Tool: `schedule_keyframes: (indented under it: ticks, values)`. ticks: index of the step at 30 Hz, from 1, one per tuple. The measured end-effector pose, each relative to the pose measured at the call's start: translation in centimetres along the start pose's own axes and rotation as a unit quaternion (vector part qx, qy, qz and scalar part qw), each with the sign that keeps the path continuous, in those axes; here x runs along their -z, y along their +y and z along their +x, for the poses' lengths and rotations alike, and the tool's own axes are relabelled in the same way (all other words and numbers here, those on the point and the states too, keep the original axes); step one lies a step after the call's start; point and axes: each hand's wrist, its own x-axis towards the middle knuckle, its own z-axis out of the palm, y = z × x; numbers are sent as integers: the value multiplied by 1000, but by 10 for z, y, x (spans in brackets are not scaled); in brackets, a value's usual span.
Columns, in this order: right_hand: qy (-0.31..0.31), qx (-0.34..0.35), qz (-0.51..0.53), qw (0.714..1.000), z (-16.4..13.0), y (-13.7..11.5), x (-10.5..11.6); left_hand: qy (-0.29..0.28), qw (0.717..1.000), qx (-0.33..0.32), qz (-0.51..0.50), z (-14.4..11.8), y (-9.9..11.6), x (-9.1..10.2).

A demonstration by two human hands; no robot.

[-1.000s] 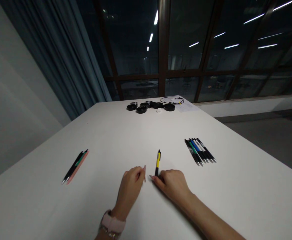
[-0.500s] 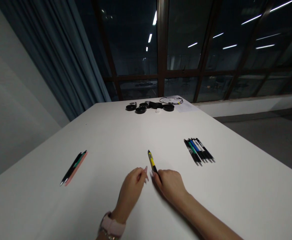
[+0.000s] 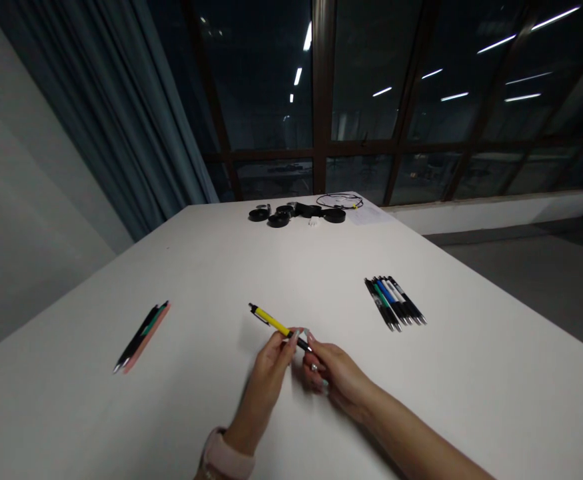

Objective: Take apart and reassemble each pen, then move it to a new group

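Note:
A yellow pen (image 3: 272,322) with a black grip and black top is held just above the table, its clip end pointing to the upper left. My left hand (image 3: 270,368) pinches it around the black grip. The thumb and fingers of my right hand (image 3: 338,375) close on its lower end, near the tip. To the right lies a row of several pens (image 3: 395,301) in black, green, blue and white, side by side. On the left rest a few pens (image 3: 142,337), black, green and pink, lying together at a slant.
The white table (image 3: 211,267) spreads out all around. At its far end are black round rolls (image 3: 279,220), a coiled black cable (image 3: 340,201) and some paper (image 3: 368,213). Behind stand a blue curtain (image 3: 171,133) and dark windows.
The yellow pen has swung leftward and lifted from the table. My left hand, empty beside it before, now grips it too, while my right hand has turned and holds its lower end.

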Motion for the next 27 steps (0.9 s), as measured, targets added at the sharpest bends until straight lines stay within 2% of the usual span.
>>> schedule_keyframes:
  ticks: [4,7,10,13,17,23,25,27]
  values:
    - [51,24,-39,998,2,3,1,21,1000,7,-12,1,0,1]
    - [87,91,-160,979,3,5,3,32,999,5,-16,1,-2,0]
    - [120,165,-306,930,-1,5,4,47,999,1,-17,1,-3,-1]
    - [140,209,-419,873,-6,5,5,56,998,0,-11,0,-1,-2]
    - [155,259,-506,808,-7,5,8,52,999,6,3,0,0,-3]
    - [147,327,-604,712,-7,4,10,53,998,22,23,1,-2,0]
    - [141,343,-612,699,-9,3,10,56,998,27,23,0,1,-1]
    - [143,346,-593,713,-11,2,9,65,997,24,18,0,5,-1]
